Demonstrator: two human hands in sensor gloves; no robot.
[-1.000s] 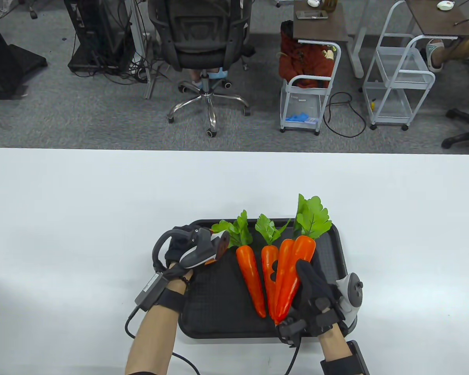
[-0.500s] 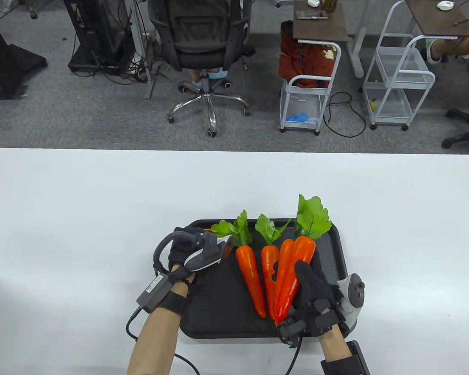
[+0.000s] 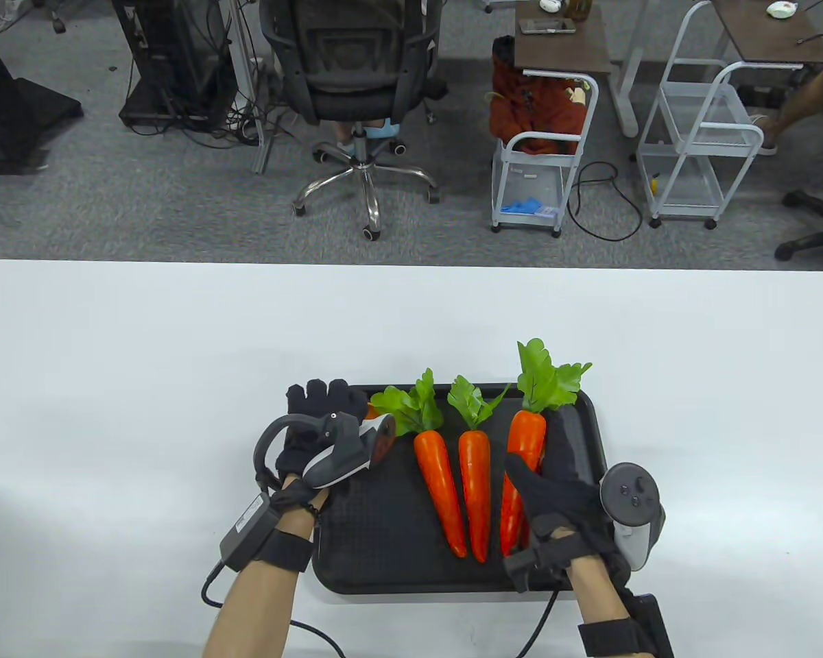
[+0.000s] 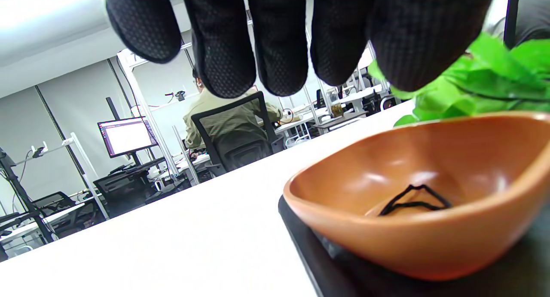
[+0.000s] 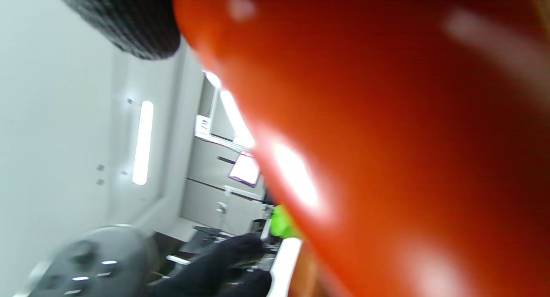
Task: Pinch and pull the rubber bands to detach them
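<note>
White tabletop [image 3: 178, 356] carries a black tray [image 3: 384, 548] near its front edge, with office chairs and carts on grey carpet beyond. On the tray's 3 o'clock side the right hand [image 3: 555, 507] grips the rightmost carrot [image 3: 525, 439] by its lower half, fingers wrapped around the orange body; in the right wrist view that carrot [image 5: 386, 138] fills most of the frame, blurred, with a gloved fingertip at the top left. Whether a 2nd carrot sits behind it in the grip cannot be told. At 9 o'clock from that hand lie 2 loose carrots [image 3: 474, 480], side by side with tips toward the front edge and green leaves [image 3: 411, 404] pointing to 12 o'clock. At the tray's 10 o'clock corner the left hand [image 3: 308, 439] hovers with fingers [image 4: 279, 39] spread and holding nothing, just above a small brown bowl [image 4: 386, 228] that stands on the tray. 1 black rubber band [image 4: 414, 199] lies loose in the bottom of that bowl. Green leaves reach over the bowl's rim at 2 o'clock in the left wrist view.
</note>
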